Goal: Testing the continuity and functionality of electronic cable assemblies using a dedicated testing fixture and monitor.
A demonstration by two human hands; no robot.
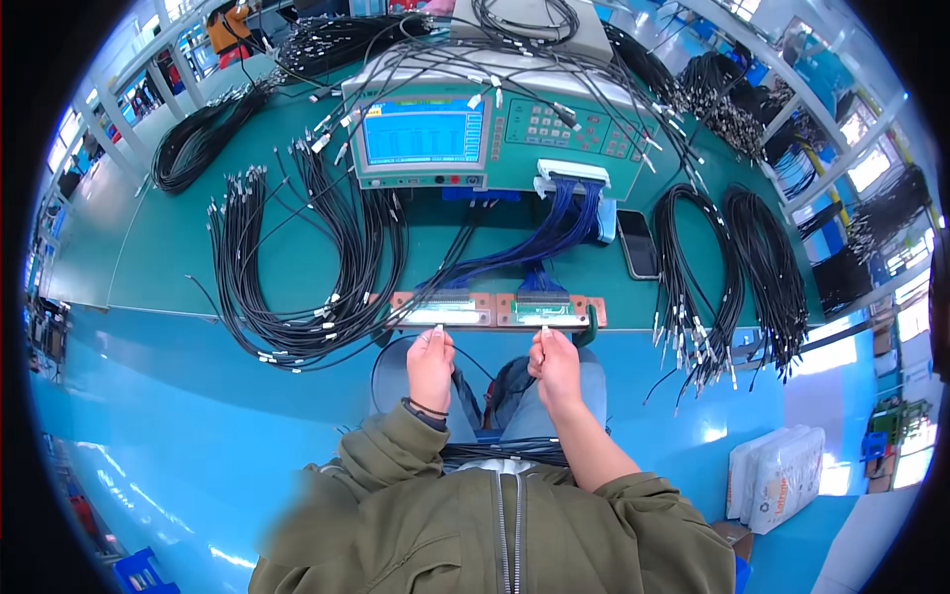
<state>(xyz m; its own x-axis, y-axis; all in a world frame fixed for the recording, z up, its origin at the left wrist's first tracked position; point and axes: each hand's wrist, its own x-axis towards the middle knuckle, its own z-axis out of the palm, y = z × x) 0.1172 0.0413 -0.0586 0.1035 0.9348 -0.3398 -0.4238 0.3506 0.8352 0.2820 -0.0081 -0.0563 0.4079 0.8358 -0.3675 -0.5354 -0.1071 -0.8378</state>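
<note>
Pinched in my left hand is one end of a thin black cable, its small pale connector at the left test board. A matching pale end is gripped by my right hand, held up to the right test board. Whether either plug is seated in its socket cannot be made out. Part of the cable hangs in a loop over my lap. Both boards sit on a copper-coloured bar at the table's front edge, and blue-wrapped wires run from them to the tester.
A large cable bundle hangs over the front edge at left. A phone lies right of the wires, beside more hanging cable bundles. Loose cables drape over the tester. More cables lie across my lap. White bags stand at right.
</note>
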